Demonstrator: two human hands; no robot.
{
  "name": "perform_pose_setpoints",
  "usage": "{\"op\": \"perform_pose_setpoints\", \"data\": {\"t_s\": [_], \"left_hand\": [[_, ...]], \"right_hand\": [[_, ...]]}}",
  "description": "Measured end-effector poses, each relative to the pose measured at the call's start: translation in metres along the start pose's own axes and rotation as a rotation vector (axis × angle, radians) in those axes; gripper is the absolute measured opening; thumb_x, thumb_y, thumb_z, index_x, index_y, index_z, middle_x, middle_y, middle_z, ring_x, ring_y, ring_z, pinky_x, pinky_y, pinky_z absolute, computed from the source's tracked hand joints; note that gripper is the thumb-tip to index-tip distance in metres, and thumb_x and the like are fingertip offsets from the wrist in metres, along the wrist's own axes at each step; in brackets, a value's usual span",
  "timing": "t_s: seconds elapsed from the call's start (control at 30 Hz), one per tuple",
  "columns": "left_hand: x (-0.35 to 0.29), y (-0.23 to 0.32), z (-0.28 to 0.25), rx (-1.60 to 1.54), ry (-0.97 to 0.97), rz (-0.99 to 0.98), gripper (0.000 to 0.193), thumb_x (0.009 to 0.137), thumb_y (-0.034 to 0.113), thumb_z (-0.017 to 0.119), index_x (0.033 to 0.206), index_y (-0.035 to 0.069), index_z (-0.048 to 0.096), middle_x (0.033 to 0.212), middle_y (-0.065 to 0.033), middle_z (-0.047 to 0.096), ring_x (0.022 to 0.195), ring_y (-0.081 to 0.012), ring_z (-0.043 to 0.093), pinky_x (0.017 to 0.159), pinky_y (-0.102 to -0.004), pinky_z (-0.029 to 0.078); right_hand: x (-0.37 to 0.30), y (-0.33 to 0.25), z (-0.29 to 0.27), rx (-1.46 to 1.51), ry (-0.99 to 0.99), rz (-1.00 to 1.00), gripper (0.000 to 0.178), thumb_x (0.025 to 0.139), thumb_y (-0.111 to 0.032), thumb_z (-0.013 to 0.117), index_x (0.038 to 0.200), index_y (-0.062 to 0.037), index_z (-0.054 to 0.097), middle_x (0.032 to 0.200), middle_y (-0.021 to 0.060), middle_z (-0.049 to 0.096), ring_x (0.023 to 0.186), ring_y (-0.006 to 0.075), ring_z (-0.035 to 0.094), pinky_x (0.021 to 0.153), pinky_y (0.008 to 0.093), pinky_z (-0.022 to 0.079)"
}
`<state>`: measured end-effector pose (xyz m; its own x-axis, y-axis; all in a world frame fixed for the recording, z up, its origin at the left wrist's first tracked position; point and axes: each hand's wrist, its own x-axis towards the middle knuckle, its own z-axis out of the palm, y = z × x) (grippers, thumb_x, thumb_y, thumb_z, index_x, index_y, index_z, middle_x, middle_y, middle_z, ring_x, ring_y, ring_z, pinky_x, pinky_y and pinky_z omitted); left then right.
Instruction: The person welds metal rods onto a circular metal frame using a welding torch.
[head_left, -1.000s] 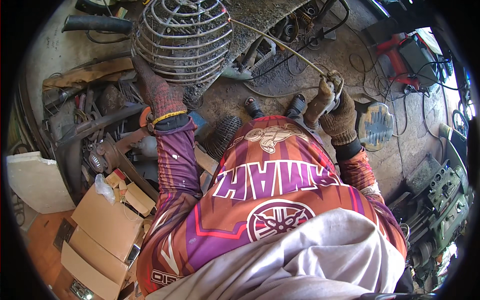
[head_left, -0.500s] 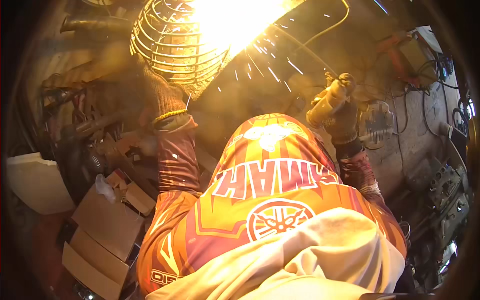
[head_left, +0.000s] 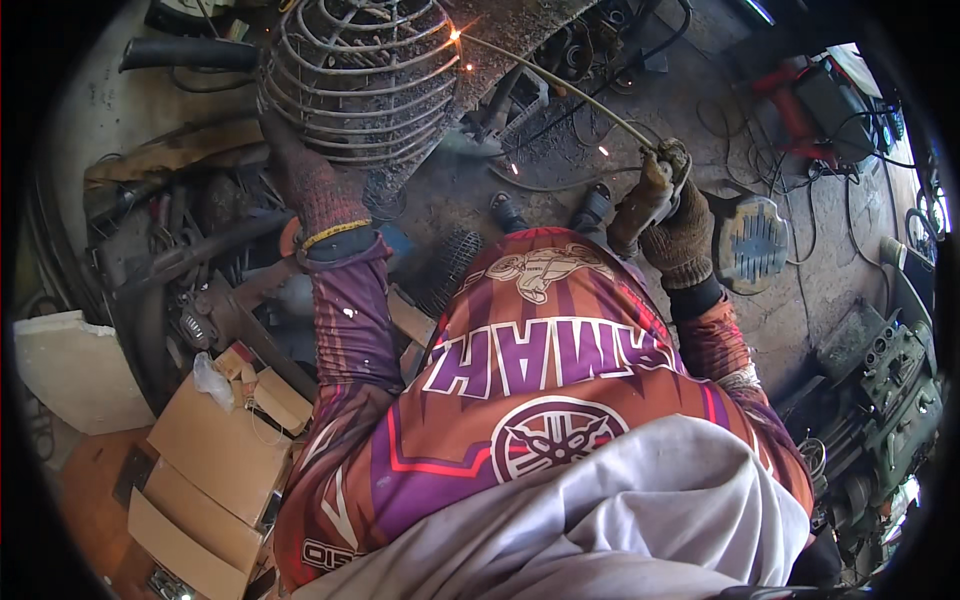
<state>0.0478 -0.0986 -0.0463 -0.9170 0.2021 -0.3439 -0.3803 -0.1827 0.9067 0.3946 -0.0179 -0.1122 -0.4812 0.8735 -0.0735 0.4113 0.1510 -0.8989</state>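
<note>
A domed cage of rounded metal wires [head_left: 365, 112] lies at the top of the head view, against a dirt-crusted metal plate [head_left: 500, 62]. My left hand [head_left: 318, 185], in a knitted glove with a yellow cuff edge, grips the cage's left side; its fingertips are dark and partly hidden. In my gloved right hand [head_left: 682, 228] is a welding electrode holder [head_left: 640, 203], fingers wrapped around it. A long thin welding rod [head_left: 560, 86] runs from the holder up and left to the cage's right side, where a small orange spot glows at its tip.
A red and dark machine [head_left: 815, 110] with cables stands at the far right. Near my right wrist is a round slotted wooden piece [head_left: 752, 245]. Cardboard boxes [head_left: 215, 450] lie at the lower left, metal parts [head_left: 885, 400] at the right. A few sparks are falling.
The blinding white arc over the cage has died to a small orange glow, and the spray of sparks has thinned. My right hand has shifted slightly left; my left hand stays at the cage.
</note>
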Motion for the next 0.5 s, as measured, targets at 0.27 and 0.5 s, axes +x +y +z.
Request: {"op": "perform_pose_setpoints", "data": {"t_s": [0.27, 0.5], "left_hand": [[0.013, -0.011, -0.011, -0.027, -0.012, 0.013, 0.066, 0.091, 0.046, 0.063, 0.138, 0.003, 0.044, 0.137, -0.0143, 0.05, 0.118, -0.0319, 0.055, 0.093, -0.0477, 0.054], [-0.002, -0.003, 0.001, 0.018, 0.07, -0.006, 0.07, 0.088, 0.048, 0.064, 0.138, 0.004, 0.045, 0.138, -0.012, 0.051, 0.118, -0.0311, 0.056, 0.093, -0.0488, 0.053]], "right_hand": [[0.002, -0.003, 0.004, -0.041, 0.043, -0.051, 0.05, 0.067, -0.026, 0.082, 0.11, -0.0056, 0.063, 0.095, 0.0156, 0.07, 0.089, 0.0296, 0.07, 0.078, 0.0356, 0.053], [0.004, 0.0, 0.004, -0.014, 0.039, -0.078, 0.051, 0.068, -0.029, 0.081, 0.109, -0.0045, 0.063, 0.095, 0.0167, 0.07, 0.088, 0.0313, 0.07, 0.077, 0.0367, 0.053]]}}
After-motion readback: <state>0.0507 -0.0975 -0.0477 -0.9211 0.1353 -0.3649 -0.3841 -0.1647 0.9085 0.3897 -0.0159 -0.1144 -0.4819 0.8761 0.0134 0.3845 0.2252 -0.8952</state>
